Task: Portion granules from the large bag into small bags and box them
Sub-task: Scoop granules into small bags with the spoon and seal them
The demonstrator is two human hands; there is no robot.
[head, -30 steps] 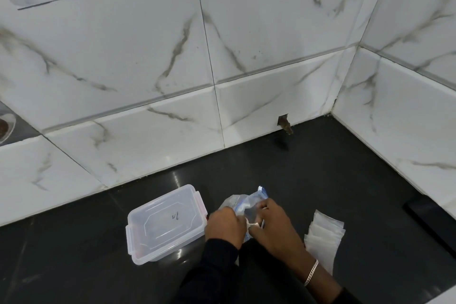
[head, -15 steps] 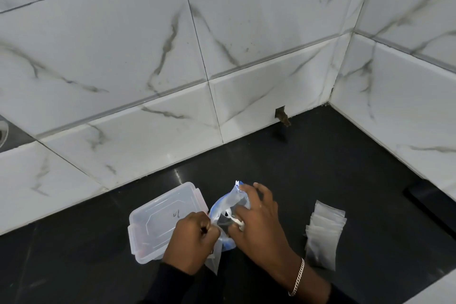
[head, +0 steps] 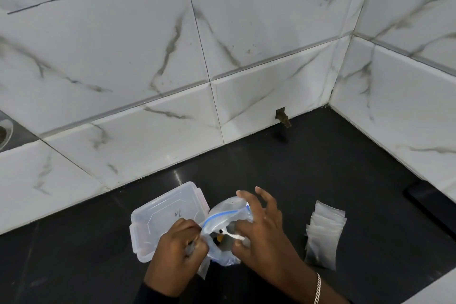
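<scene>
A large clear bag with a blue zip strip stands on the black counter, its mouth pulled wide. My left hand pinches the bag's left rim, with a small clear bag hanging below the fist. My right hand rests against the right rim with fingers spread, its thumb and fingertips on a small white spoon that reaches into the mouth. Something dark and orange shows inside. A clear lidded plastic box sits closed just left of the bag. A stack of small empty bags lies to the right.
White marble-tiled walls enclose the black counter at the back and right, meeting in a corner. A small brown fitting sticks out of the back wall. A dark flat object lies at the right edge.
The bag's mouth has been spread wider between my hands. My right fingers have splayed out over the right rim, and the inside of the bag now shows.
</scene>
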